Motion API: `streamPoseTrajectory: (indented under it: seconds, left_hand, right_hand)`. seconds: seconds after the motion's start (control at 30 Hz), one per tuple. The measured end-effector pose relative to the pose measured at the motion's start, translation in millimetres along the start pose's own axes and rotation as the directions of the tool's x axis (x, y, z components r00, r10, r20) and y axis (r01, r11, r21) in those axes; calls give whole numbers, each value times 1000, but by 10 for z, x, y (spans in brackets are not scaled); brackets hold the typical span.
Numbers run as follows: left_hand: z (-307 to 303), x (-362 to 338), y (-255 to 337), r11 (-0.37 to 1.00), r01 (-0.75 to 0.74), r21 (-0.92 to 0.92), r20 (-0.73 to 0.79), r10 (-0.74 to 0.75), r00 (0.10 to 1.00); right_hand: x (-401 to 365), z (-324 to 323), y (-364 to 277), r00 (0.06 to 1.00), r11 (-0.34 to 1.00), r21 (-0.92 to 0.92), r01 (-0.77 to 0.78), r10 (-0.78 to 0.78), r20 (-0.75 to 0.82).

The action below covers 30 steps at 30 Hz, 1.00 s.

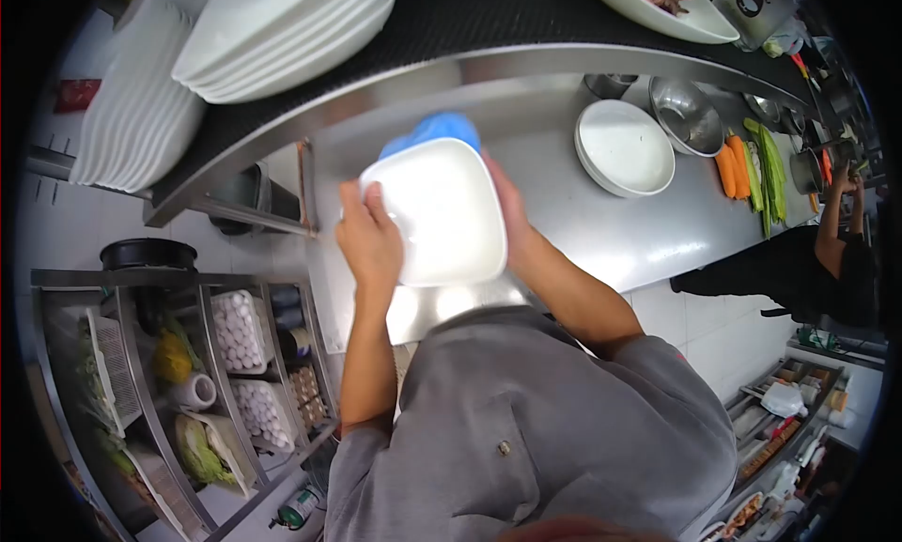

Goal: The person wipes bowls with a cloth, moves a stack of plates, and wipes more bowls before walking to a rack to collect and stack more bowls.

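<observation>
Centre frame, the left hand point(372, 234) and right hand point(514, 221) grasp a white dish point(445, 218) (opposite edges), best kept evenly supported.

Steel counter point(573, 227): white bowls point(627, 147) (stacked), metal bowl point(684, 115), carrots point(733, 166), long green vegetables point(772, 171). Dark shelf point(489, 11) above: white dish stacks point(282, 30).

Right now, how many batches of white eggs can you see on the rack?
2: an upper batch and, below it in the picture, a lower batch, both on the rack at left. More may be hidden underneath or behind.
</observation>
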<state>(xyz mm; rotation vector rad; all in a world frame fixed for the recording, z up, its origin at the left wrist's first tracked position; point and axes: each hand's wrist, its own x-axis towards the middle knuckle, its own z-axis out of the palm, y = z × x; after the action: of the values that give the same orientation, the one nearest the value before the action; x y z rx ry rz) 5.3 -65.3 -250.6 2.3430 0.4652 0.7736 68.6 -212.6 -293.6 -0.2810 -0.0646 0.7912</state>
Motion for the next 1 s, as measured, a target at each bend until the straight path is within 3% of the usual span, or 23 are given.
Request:
streamPoseTrajectory:
  seconds: [0.03,0.07,0.17,0.23,0.27,0.3,0.37,0.43,0.47,0.5,0.57,0.6,0.63,0.7,0.77,0.87,0.93,0.97,1.0]
  left_hand:
    - [13,9,62,995,-95,-7,1,95,995]
    - [11,39,164,995,-84,-55,15,85,996]
    - [-171,151,406,993,-87,-76,8,88,996]
    - [-354,150,504,995,-84,-48,-25,82,996]
    - [-500,149,513,968,-50,-247,16,56,998]
    - [-667,155,530,901,-11,-434,62,43,997]
    - [-1102,190,662,916,-6,-402,43,25,999]
    - [-1453,359,827,934,-97,-344,-96,68,993]
    - [-1566,490,948,924,-108,-366,-159,53,986]
    - [-1658,661,1080,914,-119,-389,-221,33,975]
    - [-1900,1027,1309,972,-117,-204,-177,80,981]
    - [-1994,1260,1353,986,-166,-12,-182,161,970]
    - [-2024,1492,1383,961,-207,181,-171,238,956]
    - [-1913,1893,1438,874,-335,352,-230,427,874]
    - [-1778,2225,1444,765,-399,505,-124,521,844]
    - [-1682,2721,1252,741,-427,518,-22,510,860]
    - [-1613,2745,1313,778,-319,542,122,303,945]
    - [-1592,2742,1313,779,-316,541,125,297,947]
    - [-1577,2744,1310,653,-395,646,250,308,918]
  right_hand:
    - [9,1,1,986,995,36,-90,84,145]
    - [-20,18,-9,983,996,32,-81,74,170]
    - [-332,263,-76,968,967,-65,-245,241,-72]
    - [-610,356,-152,905,919,-111,-378,342,-252]
    - [-721,346,-200,860,886,-128,-445,383,-337]
    - [-853,222,-267,872,875,-199,-441,365,-327]
    - [-980,-33,-374,887,860,-273,-432,350,-303]
    - [-998,-179,-426,954,921,-251,-298,291,-63]
    - [-949,-199,-436,945,936,-174,-307,321,58]
    - [-922,-197,-431,944,935,-178,-308,324,66]
    - [-878,-168,-416,923,858,-358,-369,383,-36]
    - [-873,-144,-410,923,856,-363,-368,384,-30]
    - [-878,-123,-399,918,839,-394,-376,395,-37]
    - [-879,-113,-374,911,818,-427,-387,410,-40]
    - [-890,-167,-355,902,830,-395,-393,432,9]
    - [-922,-278,-337,893,829,-375,-415,450,5]
    - [-957,-263,-374,897,829,-385,-405,441,6]
    - [-972,-250,-396,903,831,-396,-389,429,12]
    - [-978,-238,-417,902,831,-395,-393,431,9]
